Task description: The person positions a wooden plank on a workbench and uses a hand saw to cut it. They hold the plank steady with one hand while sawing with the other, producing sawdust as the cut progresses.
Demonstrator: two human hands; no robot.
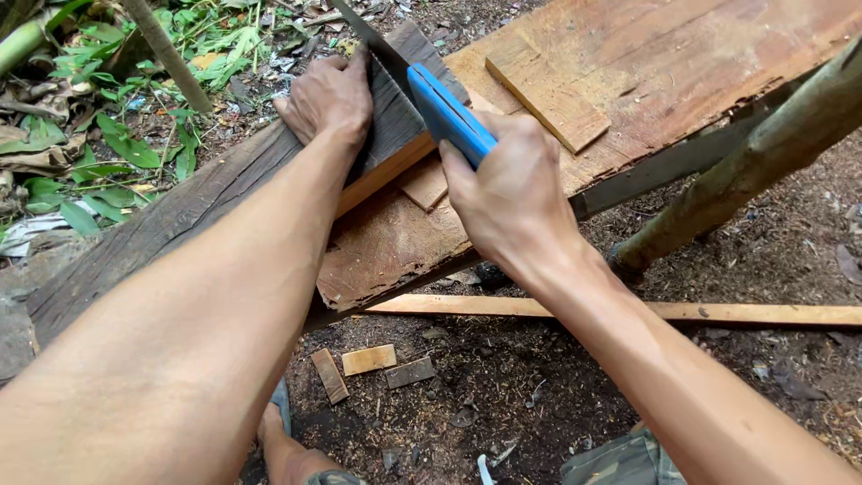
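Note:
My right hand (507, 193) grips the blue handle (449, 115) of a hand saw. Its thin metal blade (364, 34) runs up and to the left, across a dark weathered plank (180, 220). My left hand (328, 97) presses down on that plank just left of the blade. The plank lies slanted over a broad reddish wooden board (664, 63) that serves as a work surface. Where the blade meets the wood is partly hidden by my hands.
A short flat offcut (548, 90) lies on the board. A thick branch post (754, 162) leans at the right. A long thin batten (718, 313) and three small wood blocks (368, 359) lie on the sawdust-strewn ground. Green leaves (117, 135) lie at the left.

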